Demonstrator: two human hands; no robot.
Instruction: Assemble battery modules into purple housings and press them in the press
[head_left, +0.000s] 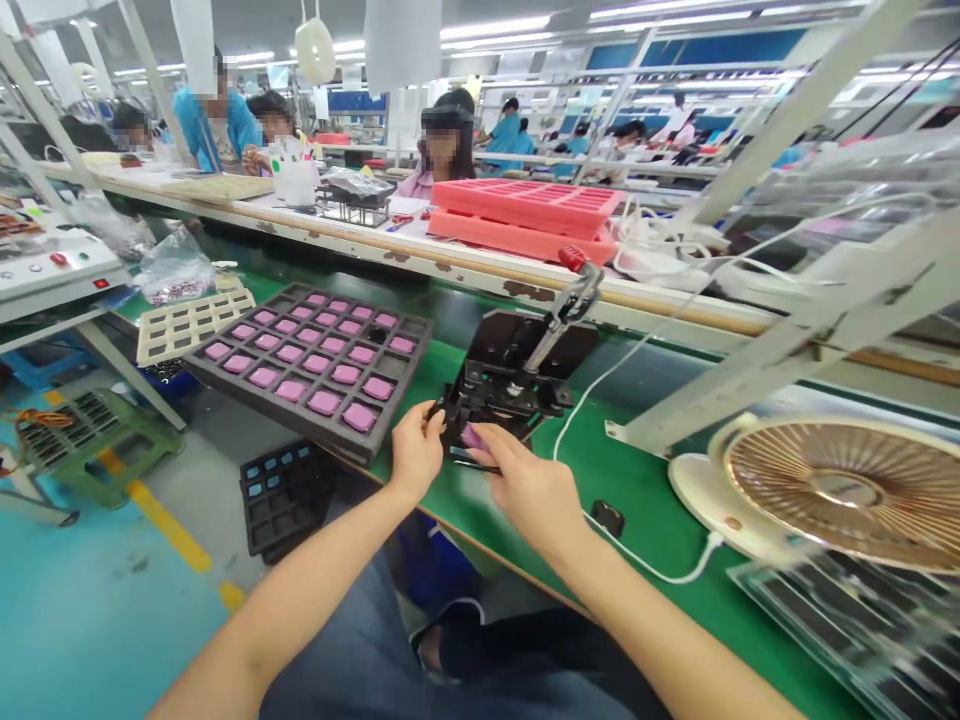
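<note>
At the front of a black clamp fixture with a red-tipped lever, both my hands are at work. My right hand pinches a small purple piece low at the fixture's front edge. My left hand is closed at the fixture's left front corner, thumb and fingertips against something dark that I cannot make out. To the left, a dark compartment tray carries rows of purple pieces; one compartment holds a black piece. The tray tilts over the bench's front edge.
A white cable runs right of the fixture to a fan. A small black object lies on the green mat. Red trays sit on the shelf behind. Below left is another black tray with blue pieces. Several people sit beyond.
</note>
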